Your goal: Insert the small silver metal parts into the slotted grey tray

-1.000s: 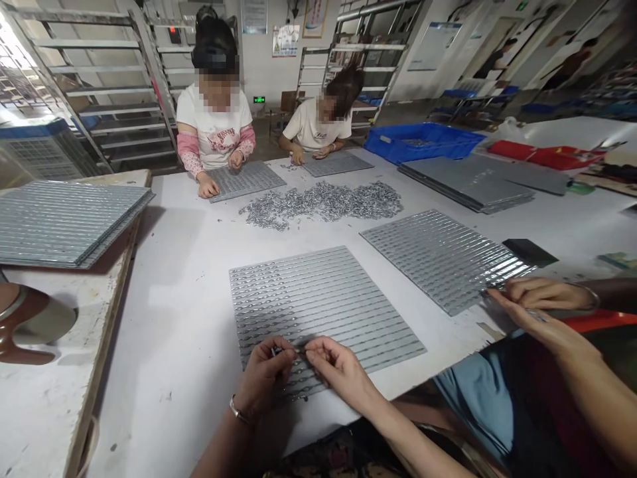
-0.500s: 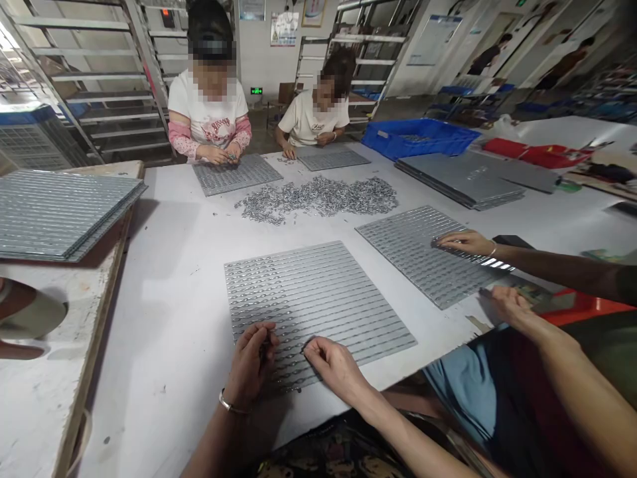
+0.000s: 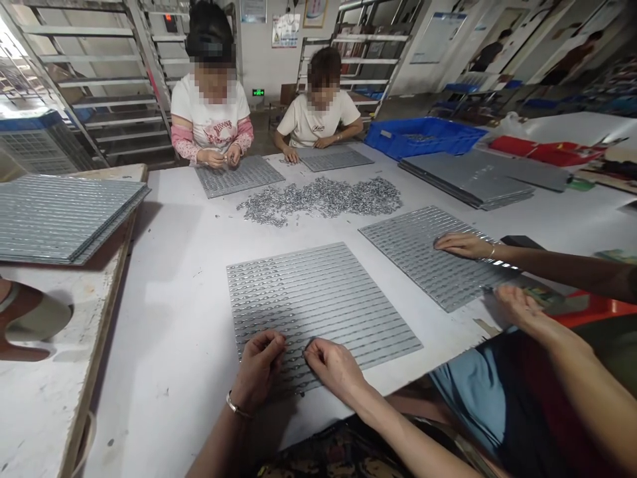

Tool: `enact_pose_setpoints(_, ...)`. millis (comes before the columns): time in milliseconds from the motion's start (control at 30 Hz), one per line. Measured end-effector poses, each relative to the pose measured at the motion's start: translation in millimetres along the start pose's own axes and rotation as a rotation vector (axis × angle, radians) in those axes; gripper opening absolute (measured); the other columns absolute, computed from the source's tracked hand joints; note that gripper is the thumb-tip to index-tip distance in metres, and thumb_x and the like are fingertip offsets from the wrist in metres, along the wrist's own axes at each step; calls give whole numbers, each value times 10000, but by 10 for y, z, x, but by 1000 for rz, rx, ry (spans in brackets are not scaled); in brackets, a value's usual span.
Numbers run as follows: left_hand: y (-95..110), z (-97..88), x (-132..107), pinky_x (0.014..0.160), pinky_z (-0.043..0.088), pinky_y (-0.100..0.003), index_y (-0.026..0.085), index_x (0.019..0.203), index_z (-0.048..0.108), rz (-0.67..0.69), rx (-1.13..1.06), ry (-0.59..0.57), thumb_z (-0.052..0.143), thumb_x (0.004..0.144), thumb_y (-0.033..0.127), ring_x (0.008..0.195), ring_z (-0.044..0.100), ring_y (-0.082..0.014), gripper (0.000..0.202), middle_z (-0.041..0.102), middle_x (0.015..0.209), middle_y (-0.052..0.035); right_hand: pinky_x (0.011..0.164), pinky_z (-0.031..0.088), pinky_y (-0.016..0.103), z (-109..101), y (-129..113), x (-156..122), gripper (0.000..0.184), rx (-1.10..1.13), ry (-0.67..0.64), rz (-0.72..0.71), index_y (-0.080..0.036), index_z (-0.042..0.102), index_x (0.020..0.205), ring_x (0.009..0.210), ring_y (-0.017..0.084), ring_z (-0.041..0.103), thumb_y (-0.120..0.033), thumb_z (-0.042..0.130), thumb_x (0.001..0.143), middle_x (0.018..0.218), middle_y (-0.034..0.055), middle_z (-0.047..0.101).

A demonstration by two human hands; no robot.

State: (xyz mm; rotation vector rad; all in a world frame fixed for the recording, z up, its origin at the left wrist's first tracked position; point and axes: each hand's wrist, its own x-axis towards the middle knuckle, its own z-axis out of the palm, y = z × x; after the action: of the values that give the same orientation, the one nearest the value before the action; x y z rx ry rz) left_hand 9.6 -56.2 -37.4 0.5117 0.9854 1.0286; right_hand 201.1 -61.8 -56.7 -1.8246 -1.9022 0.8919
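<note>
A square grey ribbed metal panel (image 3: 318,299) lies on the white table (image 3: 184,279) in front of me. My left hand (image 3: 259,368), with a bracelet at the wrist, rests on the panel's near edge with its fingers curled in a pinch. My right hand (image 3: 334,366) sits beside it on the same edge, fingers also curled. What the fingertips hold is too small to make out. A heap of small shiny metal pieces (image 3: 323,198) lies in the middle of the table beyond the panel.
A person at my right has both hands on a second panel (image 3: 428,255). Two people sit across at their own panels (image 3: 239,176). Stacked panels (image 3: 64,216) rest on the left bench. A blue bin (image 3: 423,136) and grey sheets (image 3: 468,176) stand at the far right.
My two hands have stayed at the panel's near edge, shifting slightly apart and back together. The neighbour's farther hand reached out onto the second panel.
</note>
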Motion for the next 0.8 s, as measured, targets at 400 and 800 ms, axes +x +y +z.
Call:
enact_pose_setpoints(400, -12, 83, -58, 410, 219, -179, 163, 818, 646, -82, -10, -209, 908, 656, 445, 483, 401, -55, 418, 631, 676, 1, 602, 424, 268, -304, -247, -201, 299, 356, 62, -120, -206, 717, 922, 639, 153, 531, -469, 575, 920, 686, 2, 608)
enact_pose_setpoints(800, -253, 41, 17, 397, 145, -190, 185, 709, 513, -70, 7, -223, 871, 672, 588, 400, 330, -38, 540, 519, 524, 58, 637, 435, 276, -194, -336, -219, 250, 321, 60, -224, -211, 704, 796, 656, 153, 539, -385, 584, 929, 716, 19, 614)
